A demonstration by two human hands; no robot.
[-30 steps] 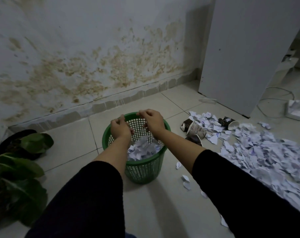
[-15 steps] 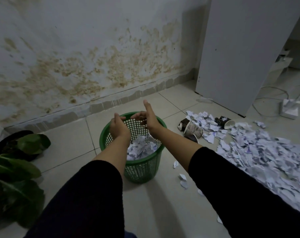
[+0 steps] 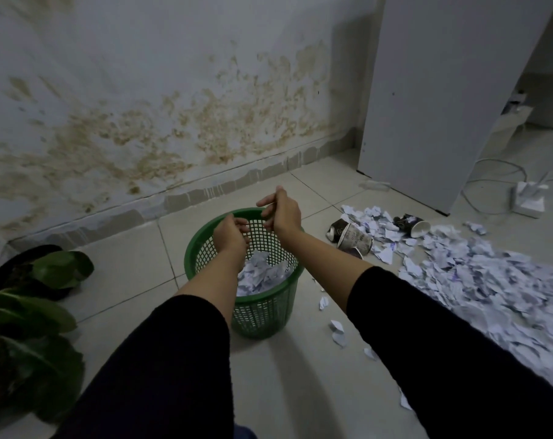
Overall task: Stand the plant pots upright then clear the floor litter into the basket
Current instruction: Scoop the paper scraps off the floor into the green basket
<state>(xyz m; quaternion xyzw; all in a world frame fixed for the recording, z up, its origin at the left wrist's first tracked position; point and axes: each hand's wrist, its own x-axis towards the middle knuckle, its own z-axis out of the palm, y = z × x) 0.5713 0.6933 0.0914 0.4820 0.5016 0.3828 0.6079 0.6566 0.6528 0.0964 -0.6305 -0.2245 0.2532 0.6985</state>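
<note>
A green mesh basket (image 3: 268, 312) stands on the tiled floor, part filled with torn white paper (image 3: 262, 274). My left hand (image 3: 230, 236) hovers over its mouth, fingers loosely curled and empty. My right hand (image 3: 281, 213) is raised above the far rim, fingers apart, nothing in it. A wide spread of torn paper litter (image 3: 490, 280) covers the floor to the right. Crushed paper cups (image 3: 354, 239) lie at its near-left end, another cup (image 3: 411, 224) beyond. Two potted plants (image 3: 43, 270) (image 3: 28, 337) stand at the left by the wall.
A stained wall runs behind the basket. A white cabinet panel (image 3: 443, 90) stands at the right rear. A white router (image 3: 528, 201) with cables (image 3: 490, 172) sits on the floor beyond it. A few loose scraps (image 3: 335, 327) lie right of the basket.
Both hands were together at the basket's rim; they have since lifted and opened above it, the right hand rising higher. The camera view shifted slightly.
</note>
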